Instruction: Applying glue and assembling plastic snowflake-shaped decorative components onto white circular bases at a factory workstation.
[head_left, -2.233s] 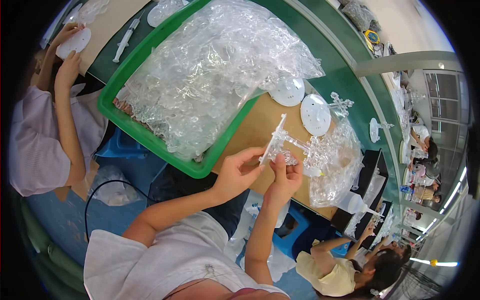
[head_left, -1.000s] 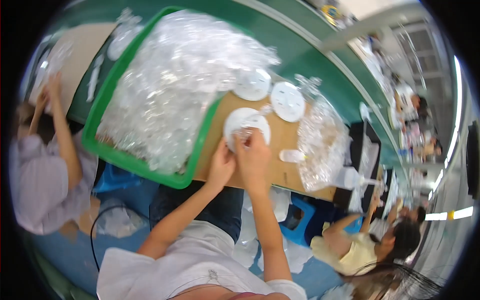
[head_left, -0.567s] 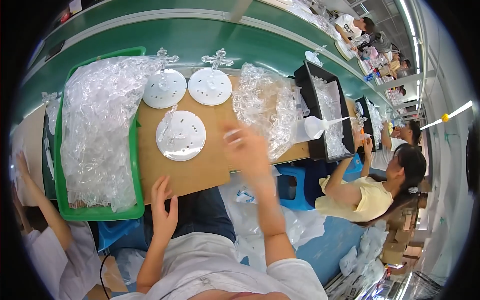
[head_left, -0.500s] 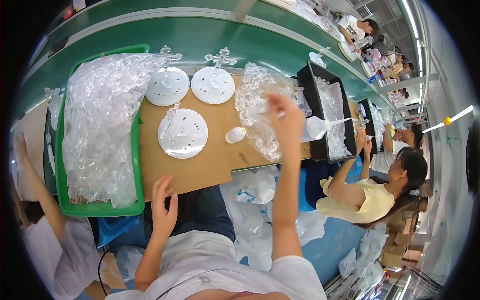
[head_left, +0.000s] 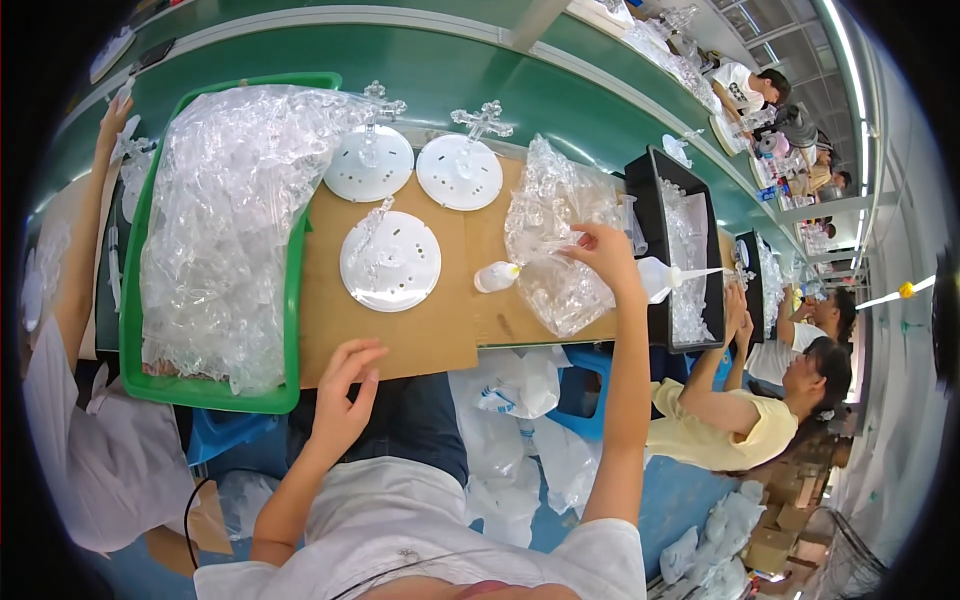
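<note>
My right hand (head_left: 606, 254) is at a clear plastic bag (head_left: 560, 195) of small transparent pieces, its thumb and fingertips pinched together over the middle. What lies between them is too small to make out. My left hand (head_left: 346, 400) hovers at the cardboard's near edge with its fingers loosely apart, holding nothing. Beyond it a white round plate (head_left: 392, 272) lies on the cardboard with a transparent piece on it. Two more plates, a left one (head_left: 345, 172) and a right one (head_left: 455, 185), each carry an upright clear cross. Left of the bag lies a small white bottle (head_left: 495, 277) with a yellow tip.
A green tray (head_left: 292, 340) heaped with bagged clear parts stands on the left. Beside my right wrist is a white bottle (head_left: 656, 276) with a long nozzle, next to a black bin (head_left: 640, 170) of clear pieces. Co-workers sit on both sides; a blue stool (head_left: 590, 365) stands below.
My right hand has turned, its fingers now pointing left and lowered onto the bag. My left hand's fingers have swung rightward. At the left, a co-worker's arm has reached farther across the bench.
</note>
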